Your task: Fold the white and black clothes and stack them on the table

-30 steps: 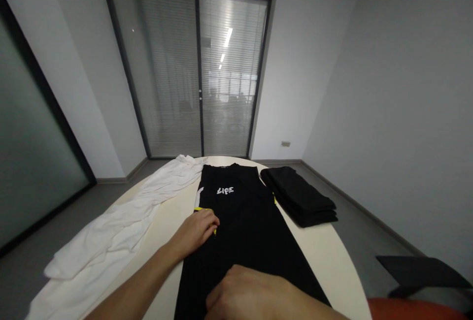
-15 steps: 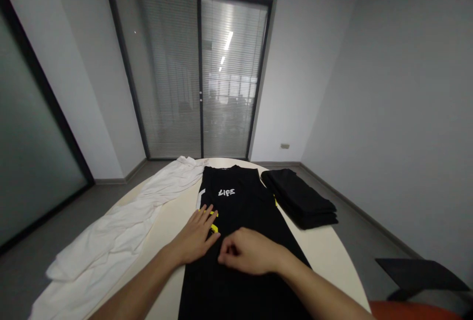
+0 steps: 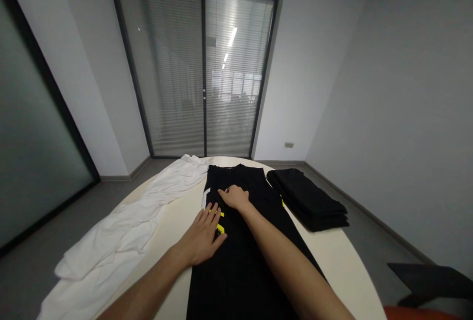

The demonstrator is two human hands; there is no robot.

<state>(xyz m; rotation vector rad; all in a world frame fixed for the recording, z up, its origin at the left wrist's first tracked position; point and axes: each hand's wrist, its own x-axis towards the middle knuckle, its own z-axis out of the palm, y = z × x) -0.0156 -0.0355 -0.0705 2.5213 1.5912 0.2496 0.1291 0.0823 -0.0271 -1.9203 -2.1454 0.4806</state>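
Observation:
A long black shirt (image 3: pixel 244 271) lies flat on the round cream table (image 3: pixel 173 221), its collar at the far end and white and yellow print along its left side. My left hand (image 3: pixel 201 236) rests palm down on that left edge, fingers stretched over the yellow print. Farther up, my right hand (image 3: pixel 235 197) touches the chest, where it covers the white lettering. Its thumb side points left and the other fingers are curled under, so their tips are hidden. The cloth around it looks flat.
White crumpled fabric (image 3: pixel 121 231) runs along the table's left side. A stack of folded black clothes (image 3: pixel 306 197) sits at the right, close beside the shirt. Past the right edge is a dark chair part (image 3: pixel 432 278). Glass doors (image 3: pixel 199 74) stand behind the table.
My right hand has moved up and away from me, from the shirt's middle to its chest, over the lettering. My left hand stays on the left edge. The view has shifted slightly.

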